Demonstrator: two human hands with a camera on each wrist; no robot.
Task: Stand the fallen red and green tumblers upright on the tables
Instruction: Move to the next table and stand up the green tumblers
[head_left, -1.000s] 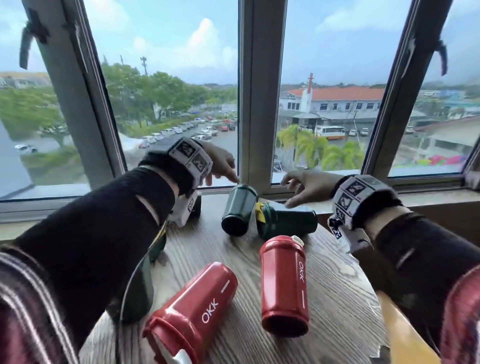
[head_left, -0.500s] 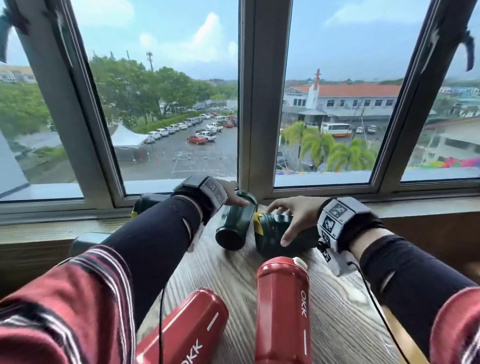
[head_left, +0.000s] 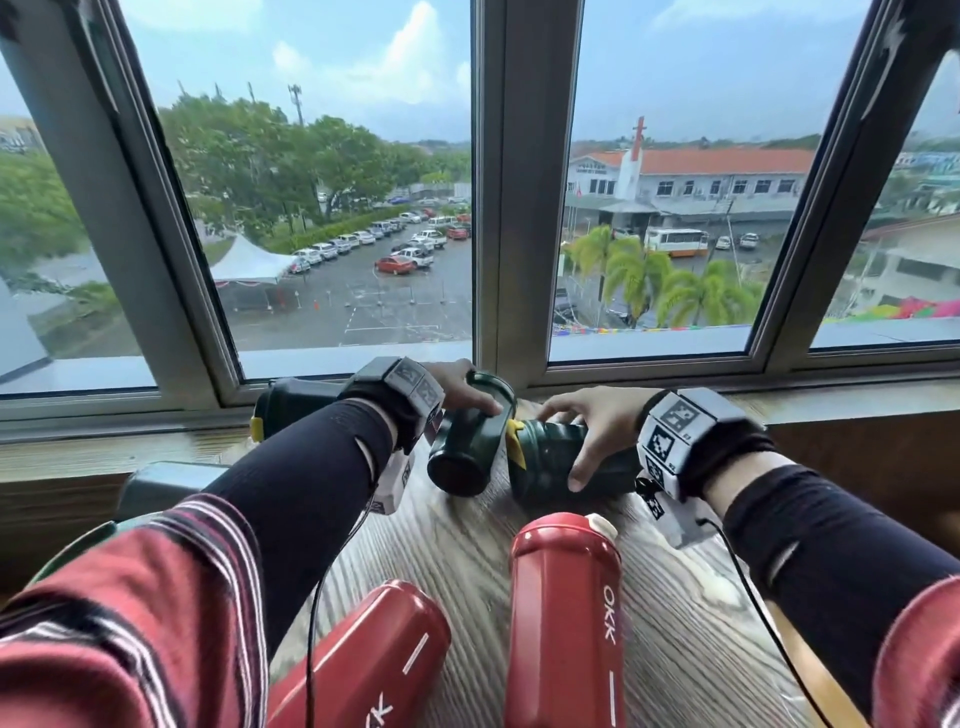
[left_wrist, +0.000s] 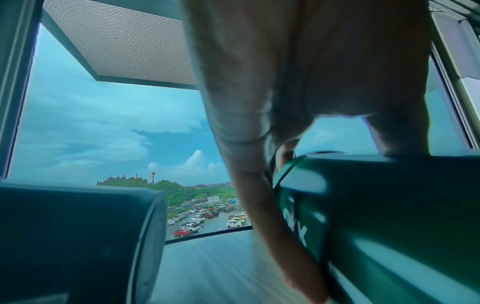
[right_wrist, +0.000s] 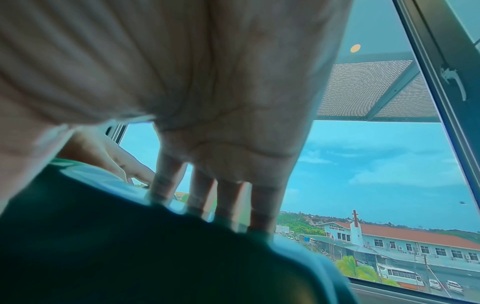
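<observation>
Two green tumblers lie on their sides at the far end of the wooden table (head_left: 462, 551). My left hand (head_left: 465, 389) grips the left green tumbler (head_left: 465, 452), whose base points toward me; in the left wrist view the thumb runs down the side of this tumbler (left_wrist: 389, 216). My right hand (head_left: 582, 431) grips the right green tumbler (head_left: 545, 462), fingers over its top and thumb on the near side; its yellow lid tab points left. The right wrist view shows fingers (right_wrist: 233, 201) curled over that dark body (right_wrist: 155, 257). Two red tumblers (head_left: 374, 660) (head_left: 566, 623) lie near me.
Another green tumbler (head_left: 291, 402) lies by the window sill behind my left wrist, also seen as a dark cylinder (left_wrist: 78, 236). A further dark green tumbler (head_left: 161, 480) shows beside my left forearm. The window frame (head_left: 491, 208) stands just beyond the table.
Both hands came down from above the table onto the two green tumblers and closed round them. My head moved forward, so the red tumblers slid toward the bottom of the view.
</observation>
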